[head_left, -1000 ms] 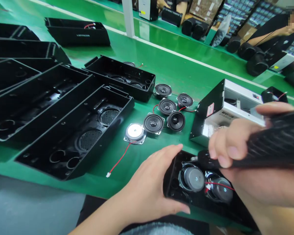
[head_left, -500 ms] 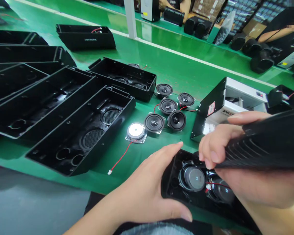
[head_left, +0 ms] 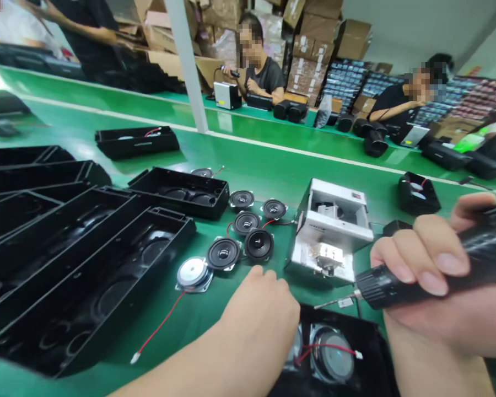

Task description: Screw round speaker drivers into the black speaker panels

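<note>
- the silver machine (head_left: 347,234) stands on the green table (head_left: 256,160), and places below are taken from it, as the camera sees them.
- the speaker box (head_left: 366,344) lies on the near side of the machine, with two round drivers (head_left: 334,358) in it and red leads across them.
- the right hand (head_left: 427,270), to the near right of the machine, has its fingers wrapped closely round an electric screwdriver (head_left: 380,288).
- the bit points left, its tip over the far edge of the speaker box; whether it touches cannot be told.
- the left hand (head_left: 262,309), to the near left of the machine, overlaps the box's left part; its fingers bend down out of sight, so how far open they are, or what they hold, cannot be told.
- loose drivers (head_left: 259,244) lie left of the machine; open black housings (head_left: 119,298) lie farther left.
- a seated person (head_left: 267,77) is beyond the machine.
</note>
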Available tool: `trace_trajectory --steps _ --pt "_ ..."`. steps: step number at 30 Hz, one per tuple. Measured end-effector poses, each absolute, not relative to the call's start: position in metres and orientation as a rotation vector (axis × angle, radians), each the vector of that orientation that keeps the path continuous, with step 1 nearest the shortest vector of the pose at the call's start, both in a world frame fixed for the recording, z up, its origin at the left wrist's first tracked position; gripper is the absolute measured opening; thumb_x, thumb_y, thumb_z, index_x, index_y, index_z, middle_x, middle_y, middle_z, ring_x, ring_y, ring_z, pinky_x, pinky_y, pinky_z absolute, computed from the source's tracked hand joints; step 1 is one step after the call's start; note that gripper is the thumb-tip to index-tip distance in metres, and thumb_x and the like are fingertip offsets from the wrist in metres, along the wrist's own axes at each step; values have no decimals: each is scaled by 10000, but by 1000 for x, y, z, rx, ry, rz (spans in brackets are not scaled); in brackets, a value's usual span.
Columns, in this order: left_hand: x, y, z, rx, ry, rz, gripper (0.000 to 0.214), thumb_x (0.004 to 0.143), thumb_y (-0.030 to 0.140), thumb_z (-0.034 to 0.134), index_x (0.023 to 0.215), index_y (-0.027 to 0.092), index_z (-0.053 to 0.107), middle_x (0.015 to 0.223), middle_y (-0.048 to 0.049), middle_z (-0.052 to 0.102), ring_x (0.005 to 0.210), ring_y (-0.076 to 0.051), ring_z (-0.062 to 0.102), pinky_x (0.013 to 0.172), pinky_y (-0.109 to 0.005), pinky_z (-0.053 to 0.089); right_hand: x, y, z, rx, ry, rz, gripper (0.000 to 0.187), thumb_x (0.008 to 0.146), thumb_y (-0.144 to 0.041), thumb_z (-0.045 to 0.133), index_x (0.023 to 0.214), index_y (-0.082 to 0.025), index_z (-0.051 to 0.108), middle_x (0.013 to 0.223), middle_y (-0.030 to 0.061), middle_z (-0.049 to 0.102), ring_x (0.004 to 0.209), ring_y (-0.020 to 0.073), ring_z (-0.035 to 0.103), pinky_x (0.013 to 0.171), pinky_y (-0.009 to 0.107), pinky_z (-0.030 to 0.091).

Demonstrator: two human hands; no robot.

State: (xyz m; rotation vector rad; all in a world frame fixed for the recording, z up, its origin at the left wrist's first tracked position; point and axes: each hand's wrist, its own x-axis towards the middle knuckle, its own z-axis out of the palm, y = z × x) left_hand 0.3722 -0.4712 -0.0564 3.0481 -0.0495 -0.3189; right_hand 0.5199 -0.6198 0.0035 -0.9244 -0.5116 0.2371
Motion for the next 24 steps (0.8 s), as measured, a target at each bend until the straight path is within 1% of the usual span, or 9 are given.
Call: trace_trajectory --steps 2,4,7,11,13,15,19,22,24 --pt "377 -473 -56 3089 -74 -362 293 767 194 912 569 219 697 589 -45 637 638 -235 636 772 -377 517 522 -622 1 -877 -482 210 601 668 -829 881 979 -329 759 507 -116 434 308 114 301 300 328 356" --pt "381 -475 -54 3126 -101 -426 252 774 184 904 599 217 726 589 -45 644 615 -236 635 750 -378 512 522 -623 -1 -843 -517 197 586 749 -842 828 1011 -321 769 507 -105 459 309 123 342 297 327 362" --pt "387 -478 -53 3162 -154 -544 176 738 94 879 656 203 768 628 -69 686 609 -255 651 682 -380 483 518 -627 1 -836 -551 233 485 862 -762 819 1035 -311 772 541 -85 523 341 144 424 328 351 383" --pt "393 -476 -57 3180 -313 -632 205 730 12 835 678 197 763 689 -90 721 693 -286 687 609 -369 388 515 -632 8 -878 -491 288 366 957 -680 790 943 -316 759 530 -56 534 384 183 474 356 371 403" --pt "394 -471 -57 3181 -431 -633 216 772 21 820 671 199 751 731 -89 730 758 -286 691 608 -378 353 515 -634 8 -873 -506 262 403 1004 -701 717 930 -306 751 523 -45 531 405 197 504 360 368 394" --pt "395 -466 -55 3178 -551 -625 219 800 47 822 667 201 742 751 -80 725 791 -281 680 595 -385 319 516 -634 4 -850 -549 269 455 1051 -723 626 988 -287 741 549 -41 553 437 194 534 385 357 415" --pt "395 -461 -48 3166 -763 -602 222 779 53 838 658 202 726 760 -64 703 788 -276 652 546 -388 255 517 -632 -7 -788 -600 298 561 1110 -755 421 1105 -261 687 619 -31 595 491 185 568 465 341 484" --pt "396 -461 -44 3150 -863 -603 218 786 35 817 674 200 731 757 -60 696 759 -261 637 512 -390 233 516 -630 -10 -778 -595 287 642 1135 -749 275 1096 -244 670 597 -26 576 482 194 562 458 340 470" --pt "396 -463 -44 3155 -861 -604 213 830 38 790 693 195 740 767 -70 709 753 -256 639 504 -383 239 514 -628 -10 -805 -579 277 641 1137 -744 282 1078 -237 670 587 -26 574 466 202 548 442 353 448"
